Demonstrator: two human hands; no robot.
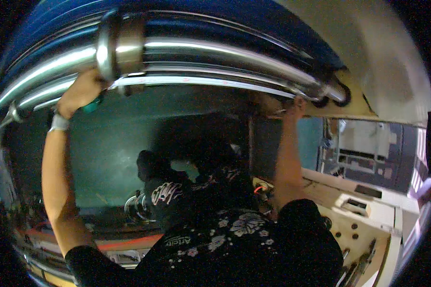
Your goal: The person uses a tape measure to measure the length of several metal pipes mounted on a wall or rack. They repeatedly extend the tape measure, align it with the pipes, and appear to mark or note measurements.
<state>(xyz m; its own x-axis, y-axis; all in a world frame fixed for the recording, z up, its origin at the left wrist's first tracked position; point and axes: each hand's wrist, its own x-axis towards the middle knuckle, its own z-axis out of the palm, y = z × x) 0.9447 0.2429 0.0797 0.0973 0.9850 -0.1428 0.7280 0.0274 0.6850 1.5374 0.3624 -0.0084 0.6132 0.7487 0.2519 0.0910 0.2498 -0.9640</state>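
A tape measure's pale blade (196,81) with small red marks is stretched along the underside of a shiny metal roller (215,50). My left hand (81,92) is closed around its green case (92,105), just below a metal collar (108,48) on the roller. At the roller's right end, the fingers of my right hand (297,107) pinch the blade's other end. That hand's fingertips are small and partly blurred. The blade looks taut between both hands.
Blue machine panels (48,21) rise behind the rollers. A beige machine side (392,57) stands at the right, with a beige panel with holes (354,229) below it. Dark green floor (115,162) lies beneath, with a coiled ring-shaped item (135,206) lower down.
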